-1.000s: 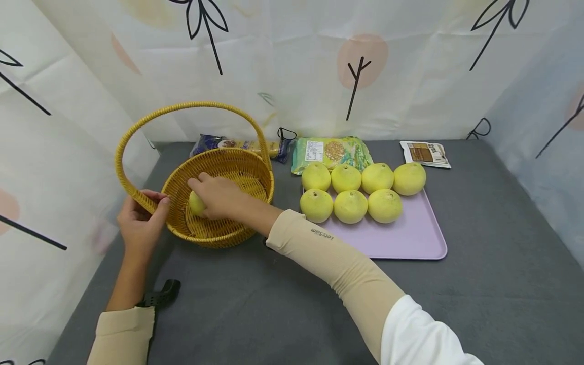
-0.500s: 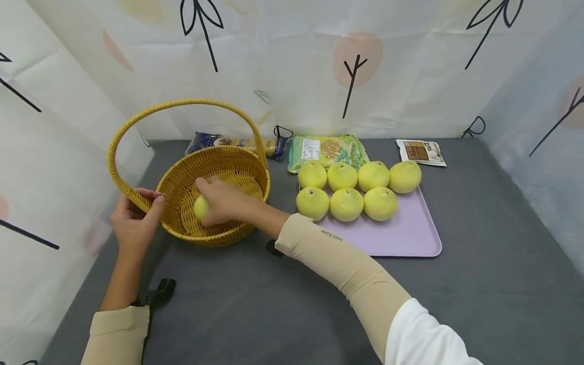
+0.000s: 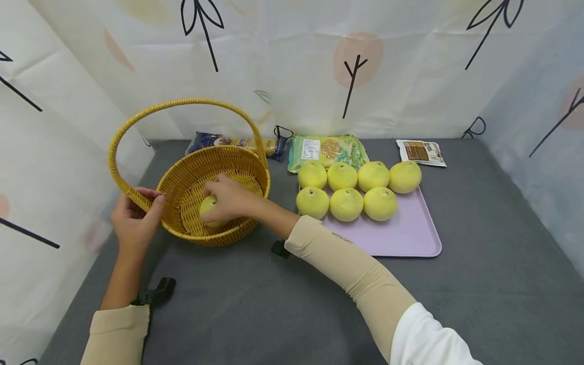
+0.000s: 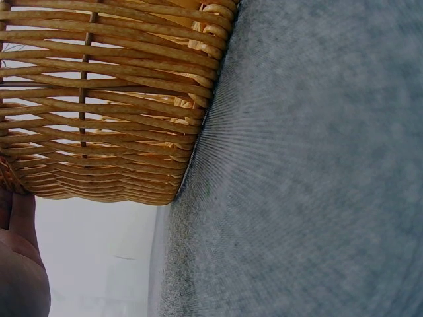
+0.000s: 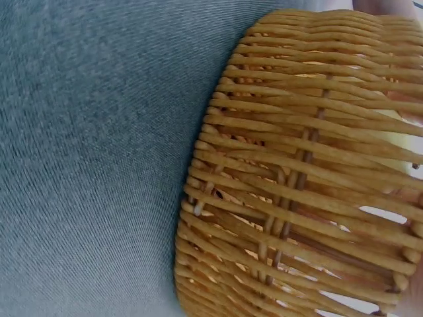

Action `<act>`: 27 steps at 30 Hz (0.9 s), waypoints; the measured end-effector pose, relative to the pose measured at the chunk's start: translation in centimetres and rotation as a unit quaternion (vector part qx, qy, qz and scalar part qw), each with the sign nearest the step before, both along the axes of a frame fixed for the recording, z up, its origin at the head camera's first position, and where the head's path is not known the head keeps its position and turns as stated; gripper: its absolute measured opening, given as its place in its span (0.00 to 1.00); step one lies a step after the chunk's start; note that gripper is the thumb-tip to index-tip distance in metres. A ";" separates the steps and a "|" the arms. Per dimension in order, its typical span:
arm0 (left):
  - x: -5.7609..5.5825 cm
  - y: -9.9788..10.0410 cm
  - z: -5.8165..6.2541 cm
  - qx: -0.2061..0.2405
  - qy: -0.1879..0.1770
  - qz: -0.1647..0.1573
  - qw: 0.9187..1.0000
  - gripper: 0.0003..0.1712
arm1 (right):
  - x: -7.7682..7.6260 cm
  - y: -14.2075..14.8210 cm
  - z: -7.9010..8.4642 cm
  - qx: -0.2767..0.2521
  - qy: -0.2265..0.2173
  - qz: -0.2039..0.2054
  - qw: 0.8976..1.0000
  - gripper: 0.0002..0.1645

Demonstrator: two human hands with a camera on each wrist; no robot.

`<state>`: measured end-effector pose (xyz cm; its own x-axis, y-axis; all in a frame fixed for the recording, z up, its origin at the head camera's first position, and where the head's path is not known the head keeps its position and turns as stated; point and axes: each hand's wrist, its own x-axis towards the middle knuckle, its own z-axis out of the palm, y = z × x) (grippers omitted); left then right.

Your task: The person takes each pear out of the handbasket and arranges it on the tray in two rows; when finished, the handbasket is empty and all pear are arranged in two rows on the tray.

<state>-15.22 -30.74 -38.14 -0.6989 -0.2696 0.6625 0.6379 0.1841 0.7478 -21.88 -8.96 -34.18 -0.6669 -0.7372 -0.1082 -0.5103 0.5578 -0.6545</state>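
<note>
A yellow wicker basket (image 3: 214, 238) with a tall arched handle stands at the left of the table. My left hand (image 3: 135, 218) grips the lower left end of the handle at the rim. Inside the basket, my right hand (image 3: 230, 202) holds a yellow-green grapefruit (image 3: 207, 205), which its fingers partly cover. The left wrist view has the basket's woven side (image 4: 99, 125) with part of the left hand (image 4: 21, 264) at the lower left. Through the weave (image 5: 297, 165) in the right wrist view, only bits of the fruit and hand show.
Right of the basket, several grapefruits (image 3: 347, 205) sit in two rows on a lilac tray (image 3: 406, 243). Behind stand a green bag (image 3: 328, 152), a blue and yellow packet (image 3: 237, 143) and a small brown and white pouch (image 3: 421, 152). A patterned curtain (image 3: 292, 66) backs the table.
My right hand has moved a little to the right inside the basket, bringing the grapefruit with it. The left hand keeps its hold on the handle. The whole view has shifted slightly.
</note>
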 end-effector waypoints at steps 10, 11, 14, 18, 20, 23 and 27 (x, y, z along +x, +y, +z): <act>0.1 0.0 0.1 -0.008 -0.003 0.008 1.000 0.13 | 0.0 -0.2 -0.9 -0.050 -0.043 0.019 0.998 0.34; 0.1 0.0 0.1 -0.010 -0.002 0.008 1.000 0.13 | 0.0 -0.1 -0.9 -0.057 -0.051 0.011 0.997 0.35; 0.0 0.0 0.2 -0.018 0.000 0.008 1.000 0.13 | 0.2 0.2 -0.7 -0.060 -0.066 -0.011 0.996 0.37; -0.1 0.0 0.2 -0.012 0.006 0.004 1.000 0.13 | 0.4 0.6 -0.3 -0.062 -0.071 -0.019 0.995 0.35; -0.1 0.0 0.2 -0.012 0.007 0.005 1.000 0.13 | 0.5 0.9 -0.2 -0.068 -0.069 -0.019 0.995 0.34; -0.1 0.0 0.2 -0.010 0.008 0.006 1.000 0.13 | 0.6 1.3 0.0 -0.087 -0.067 -0.016 0.994 0.32; 0.0 -0.1 0.2 -0.014 0.005 0.009 1.000 0.13 | 0.8 1.9 0.2 -0.119 -0.070 -0.015 0.990 0.29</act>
<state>-15.25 -30.86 -37.97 -0.6872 -0.2628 0.6773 0.6424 0.2155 0.7354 -21.05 -7.11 -33.93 -0.6800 -0.7327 -0.0264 -0.3911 0.3930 -0.8322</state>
